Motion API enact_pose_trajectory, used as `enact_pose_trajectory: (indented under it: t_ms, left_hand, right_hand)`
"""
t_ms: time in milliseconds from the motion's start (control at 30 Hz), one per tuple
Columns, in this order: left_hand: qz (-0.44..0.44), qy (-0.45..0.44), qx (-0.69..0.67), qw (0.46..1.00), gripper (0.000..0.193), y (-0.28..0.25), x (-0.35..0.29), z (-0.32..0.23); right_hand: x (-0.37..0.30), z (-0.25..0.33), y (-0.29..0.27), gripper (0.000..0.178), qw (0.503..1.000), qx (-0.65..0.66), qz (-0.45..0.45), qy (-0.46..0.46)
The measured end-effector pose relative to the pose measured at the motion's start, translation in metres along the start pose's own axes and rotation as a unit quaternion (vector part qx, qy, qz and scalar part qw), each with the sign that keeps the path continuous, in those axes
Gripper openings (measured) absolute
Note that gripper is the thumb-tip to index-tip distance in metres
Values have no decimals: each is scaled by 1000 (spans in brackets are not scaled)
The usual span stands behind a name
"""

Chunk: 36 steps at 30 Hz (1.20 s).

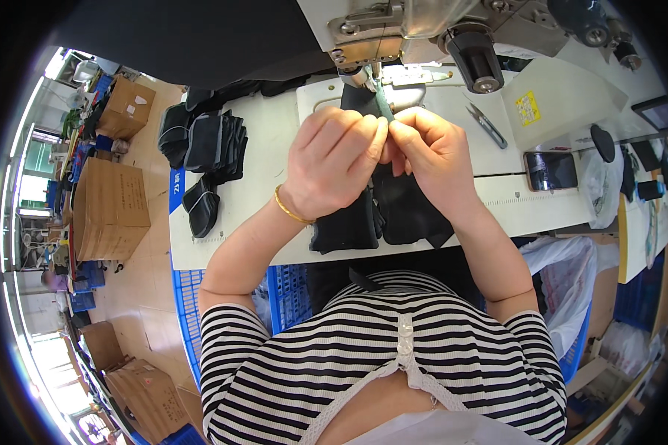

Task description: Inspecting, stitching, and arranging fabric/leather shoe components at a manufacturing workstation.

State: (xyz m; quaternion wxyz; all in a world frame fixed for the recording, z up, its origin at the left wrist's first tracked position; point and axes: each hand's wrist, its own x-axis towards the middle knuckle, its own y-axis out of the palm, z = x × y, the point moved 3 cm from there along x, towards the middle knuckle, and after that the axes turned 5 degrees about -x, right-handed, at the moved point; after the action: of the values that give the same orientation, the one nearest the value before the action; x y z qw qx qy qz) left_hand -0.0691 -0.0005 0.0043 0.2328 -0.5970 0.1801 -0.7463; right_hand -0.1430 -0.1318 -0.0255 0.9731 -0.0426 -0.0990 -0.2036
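Observation:
Both hands meet just in front of the needle area of a sewing machine (371, 52). My left hand (338, 159), with a gold bangle at its wrist, is closed, thumb and forefinger pinched on the edge of a black fabric piece (356, 99). Beside it my right hand (432, 152) pinches the same edge, where a grey-green strip (384, 106) runs up to the presser foot. Fingers cover the pinched part. Below the hands, more black fabric pieces (346, 228) lie at the table's front edge.
Bundled black pieces (219, 144) lie at the left of the white table (256, 200). Thread snips (488, 126) and a phone (551, 171) lie on the right. A blue basket (288, 297) stands under the table's front edge. Cardboard boxes (111, 208) stand on the floor at left.

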Motion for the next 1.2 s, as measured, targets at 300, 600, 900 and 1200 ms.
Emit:
enact_pose_trajectory:
  t_ms: [300, 600, 900, 1200]
  left_hand:
    - [-26, -15, 29, 999, 31, 3, -8, 3]
    - [-44, 37, 36, 998, 35, 4, -8, 8]
    - [-45, 53, 43, 997, 31, 10, -10, 23]
    - [-55, 50, 38, 997, 29, 13, -9, 33]
  right_hand:
    - [-3, 2, 4, 19, 1000, -12, -28, -2]
    - [-2, 0, 7, 20, 999, 9, -44, -4]
    - [3, -4, 12, 20, 997, 67, -41, 1]
    - [-2, -11, 5, 18, 998, 20, -52, 1]
